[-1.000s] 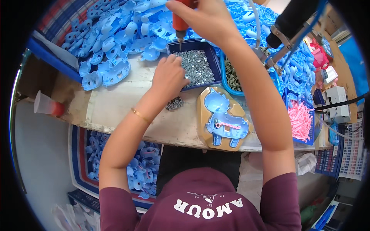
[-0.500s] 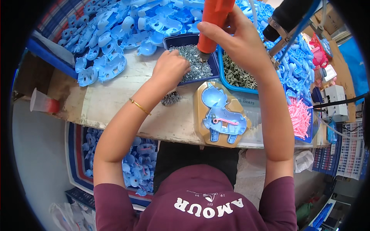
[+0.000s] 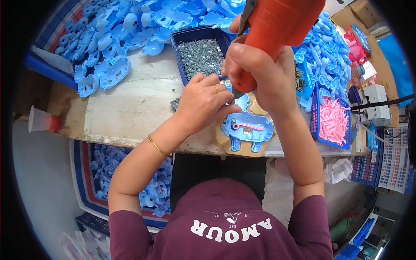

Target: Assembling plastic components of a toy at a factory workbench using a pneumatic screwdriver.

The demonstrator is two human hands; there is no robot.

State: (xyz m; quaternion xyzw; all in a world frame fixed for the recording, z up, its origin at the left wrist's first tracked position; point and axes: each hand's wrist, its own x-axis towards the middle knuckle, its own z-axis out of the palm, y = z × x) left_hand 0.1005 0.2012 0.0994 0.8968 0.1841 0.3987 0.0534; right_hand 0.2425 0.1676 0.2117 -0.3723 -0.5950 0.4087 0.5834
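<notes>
My right hand (image 3: 260,73) grips an orange power screwdriver (image 3: 277,26), its tip pointing down at the upper left of a blue plastic toy shell (image 3: 248,126). The shell has a pink strip on it and lies in a tan jig (image 3: 242,149) at the table's front edge. My left hand (image 3: 203,102), with a gold bracelet on its wrist, is pinched at the driver's tip on a small screw, which barely shows between the fingers. A dark blue tray of silver screws (image 3: 201,54) stands just behind both hands.
Loose blue shells (image 3: 117,30) are piled across the back of the worn white table (image 3: 125,112) and fill a bin (image 3: 104,173) under it. A blue basket of pink parts (image 3: 333,121) stands at the right. A plastic cup (image 3: 41,123) sits at the left.
My left hand left the screw tray and came to the shell. My right hand brought the screwdriver down from above the tray to the shell.
</notes>
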